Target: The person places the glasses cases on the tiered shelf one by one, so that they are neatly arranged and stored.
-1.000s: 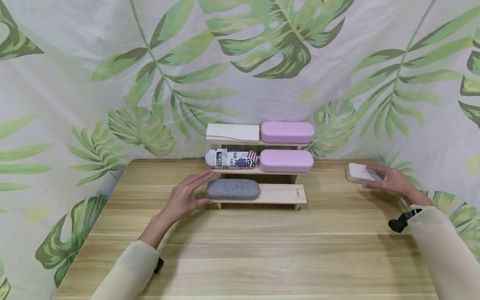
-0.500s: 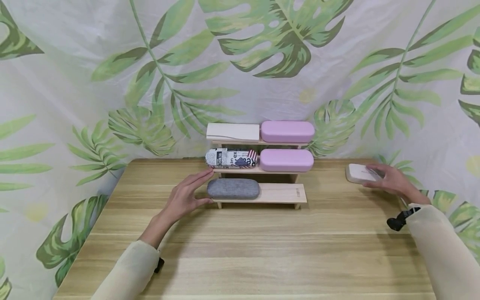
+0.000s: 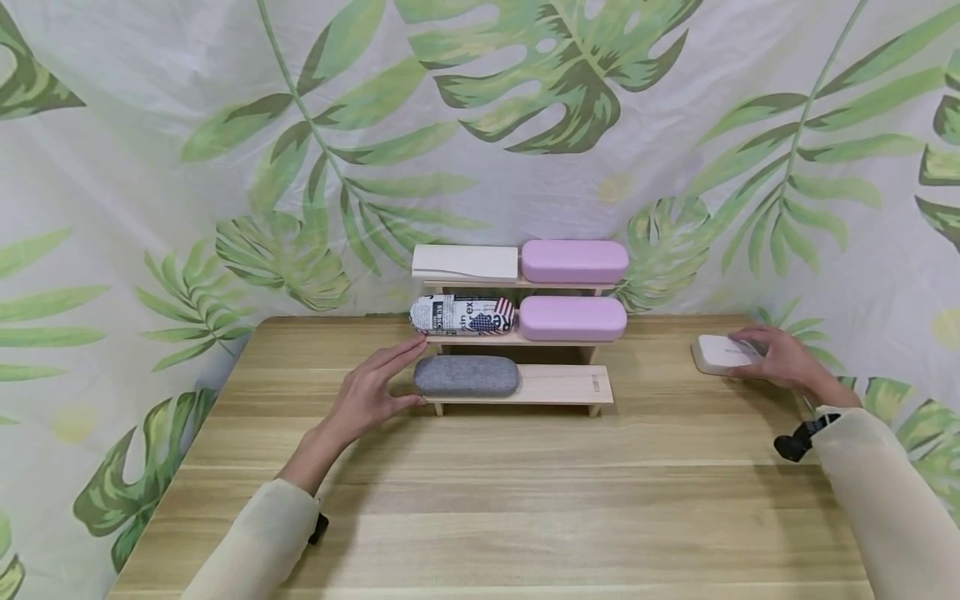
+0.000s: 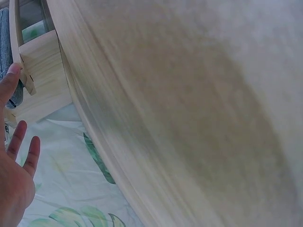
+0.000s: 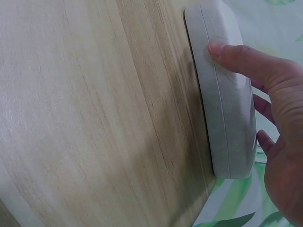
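Note:
At the right of the table, my right hand grips a white glasses case, with the thumb on its near side and the fingers on the far side. In the right wrist view the thumb presses the seam of the case. My left hand is at the left end of a three-tier wooden rack. Its straight thumb and fingertips touch the bottom and middle tiers. Beside that hand, on the bottom tier, lies a grey fabric glasses case.
A newspaper-print case and a pink case sit on the middle tier. Above them are a white flat case and another pink case. A leaf-patterned curtain hangs behind the table.
The white case in my right hand has shifted very slightly toward me, with the fingers moving along with it. My left hand and the rack stay where they were.

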